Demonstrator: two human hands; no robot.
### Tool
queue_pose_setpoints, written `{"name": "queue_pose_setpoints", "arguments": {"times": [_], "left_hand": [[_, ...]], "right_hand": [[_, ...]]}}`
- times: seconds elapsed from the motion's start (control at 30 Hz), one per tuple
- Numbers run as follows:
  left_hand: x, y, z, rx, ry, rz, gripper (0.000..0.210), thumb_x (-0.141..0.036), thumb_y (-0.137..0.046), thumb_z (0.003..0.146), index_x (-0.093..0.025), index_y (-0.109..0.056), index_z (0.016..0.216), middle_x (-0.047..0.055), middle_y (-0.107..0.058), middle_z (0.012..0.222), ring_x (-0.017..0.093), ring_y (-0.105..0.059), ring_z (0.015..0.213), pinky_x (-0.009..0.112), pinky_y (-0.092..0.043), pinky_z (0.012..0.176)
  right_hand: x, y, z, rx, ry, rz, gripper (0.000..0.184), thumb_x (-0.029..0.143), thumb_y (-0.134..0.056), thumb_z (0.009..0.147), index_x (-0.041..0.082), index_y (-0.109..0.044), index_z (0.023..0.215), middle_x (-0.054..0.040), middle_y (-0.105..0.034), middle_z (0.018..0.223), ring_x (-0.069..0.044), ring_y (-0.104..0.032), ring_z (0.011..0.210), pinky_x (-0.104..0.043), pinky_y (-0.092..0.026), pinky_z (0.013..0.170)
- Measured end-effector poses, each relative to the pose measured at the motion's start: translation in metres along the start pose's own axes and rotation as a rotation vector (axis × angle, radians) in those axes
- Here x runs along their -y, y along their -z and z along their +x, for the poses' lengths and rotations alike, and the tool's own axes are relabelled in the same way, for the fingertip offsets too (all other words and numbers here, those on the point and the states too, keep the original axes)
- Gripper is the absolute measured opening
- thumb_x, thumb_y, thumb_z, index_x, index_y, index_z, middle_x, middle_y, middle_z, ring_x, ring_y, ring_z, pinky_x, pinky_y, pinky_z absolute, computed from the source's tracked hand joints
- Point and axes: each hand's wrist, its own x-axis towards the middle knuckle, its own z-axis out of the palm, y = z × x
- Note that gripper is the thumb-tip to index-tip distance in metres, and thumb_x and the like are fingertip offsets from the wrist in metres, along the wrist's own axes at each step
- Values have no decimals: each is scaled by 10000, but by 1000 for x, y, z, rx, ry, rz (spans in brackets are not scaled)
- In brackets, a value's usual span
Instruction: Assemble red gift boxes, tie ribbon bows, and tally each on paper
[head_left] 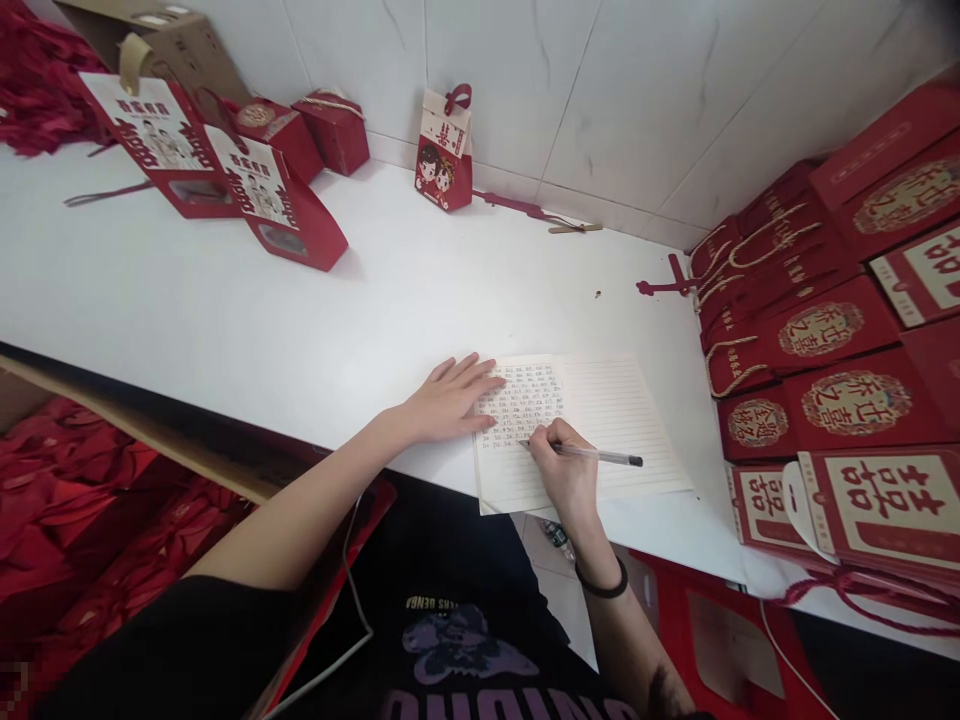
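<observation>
Right hand [568, 470] with fingers wrapped round a pen [616, 458], notebook [626, 430] under it, left hand [454, 402] open, fingers spread on the page, red boxes [847, 400] on the tabletop [390, 310]

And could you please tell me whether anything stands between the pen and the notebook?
Nothing visible does: the right hand holds the pen with its tip at the left page of the notebook. The left hand lies over that page's left edge, away from the tip.
</observation>
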Motion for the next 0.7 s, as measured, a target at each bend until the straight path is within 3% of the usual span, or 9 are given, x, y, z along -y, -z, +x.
{"name": "queue_pose_setpoints", "arguments": {"times": [0.5, 0.7], "left_hand": [[-6, 5, -2, 41, 17, 54, 580, -508, -384, 872, -234, -322, 1380, 51, -160, 1522, 243, -36, 1406, 436, -45, 1127], [-3, 2, -1, 31, 14, 60, 567, -471, -424, 865, -236, -323, 1370, 59, -162, 1521, 238, -39, 1406, 445, -59, 1126]], "right_hand": [[1, 0, 0, -15, 11, 11, 327, 274, -449, 773, 213, -208, 560, 61, -201, 514, -99, -208, 485, -239, -203, 453], [4, 4, -2, -106, -38, 184, 328, 295, -474, 792, 211, -298, 529, 55, -314, 486, -110, -334, 475, -229, -309, 477]]}}
